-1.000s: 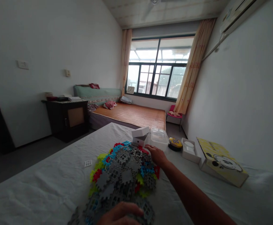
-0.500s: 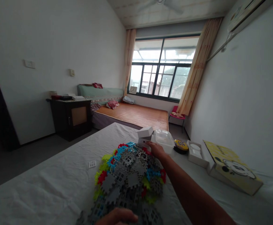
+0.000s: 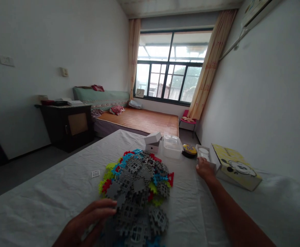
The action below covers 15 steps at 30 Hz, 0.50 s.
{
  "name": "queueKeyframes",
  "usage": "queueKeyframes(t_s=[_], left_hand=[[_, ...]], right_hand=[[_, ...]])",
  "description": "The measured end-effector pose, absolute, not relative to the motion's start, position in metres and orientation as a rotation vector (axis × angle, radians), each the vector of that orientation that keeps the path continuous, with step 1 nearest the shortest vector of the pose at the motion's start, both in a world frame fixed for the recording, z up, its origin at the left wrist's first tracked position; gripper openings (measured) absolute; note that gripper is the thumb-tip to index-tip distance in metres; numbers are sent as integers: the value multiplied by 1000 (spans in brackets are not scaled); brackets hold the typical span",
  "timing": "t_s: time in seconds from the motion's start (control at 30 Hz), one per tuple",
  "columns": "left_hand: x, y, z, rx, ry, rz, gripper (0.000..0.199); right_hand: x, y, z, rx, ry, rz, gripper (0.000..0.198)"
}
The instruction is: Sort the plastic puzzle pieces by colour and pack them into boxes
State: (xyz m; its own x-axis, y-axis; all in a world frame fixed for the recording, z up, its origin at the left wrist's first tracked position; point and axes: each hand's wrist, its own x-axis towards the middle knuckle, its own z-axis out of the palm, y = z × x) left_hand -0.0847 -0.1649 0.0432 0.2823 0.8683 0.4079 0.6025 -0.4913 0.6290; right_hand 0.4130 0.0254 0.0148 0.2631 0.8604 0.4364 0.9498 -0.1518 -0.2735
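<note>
My left hand [image 3: 89,219] is open at the near left of a heap of plastic interlocking pieces [image 3: 139,185], its fingers stretched toward the heap's edge. Grey pieces cover most of the heap, with lime, blue and red ones along its sides. Over on the right, my right hand [image 3: 206,170] has its fingers curled at the near left corner of a shallow white box [image 3: 209,156]. The fingertips are partly hidden against that box, which has a white insert inside. A round yellow and black tin [image 3: 189,150] sits just left of the box.
A clear plastic container [image 3: 172,145] and a small white box with its lid askew [image 3: 152,139] stand behind the heap. A yellow cartoon box [image 3: 236,166] lies at the right. One white lattice piece [image 3: 95,174] rests left of the heap on the white sheet [image 3: 49,206].
My right hand has moved right, from beside the small white box to the shallow white box. The left hand has shifted left and its fingers have spread. The view has turned slightly right.
</note>
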Motion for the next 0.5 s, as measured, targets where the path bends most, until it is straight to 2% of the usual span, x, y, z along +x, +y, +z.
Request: queueKeyframes(t_s=[0.13, 0.27, 0.33, 0.5], left_hand=[[-88, -142, 45, 2269, 1556, 1044, 40], [-109, -95, 24, 2200, 1897, 862, 66], [-112, -73, 15, 2067, 1989, 771, 63], [-85, -51, 16, 2062, 1788, 854, 57]], right_hand=[[370, 16, 19, -1805, -1808, -173, 43], [311, 11, 24, -1523, -2010, 383, 53], [287, 10, 21, -1516, -1952, 556, 60], [251, 5, 15, -1561, -1874, 639, 65]])
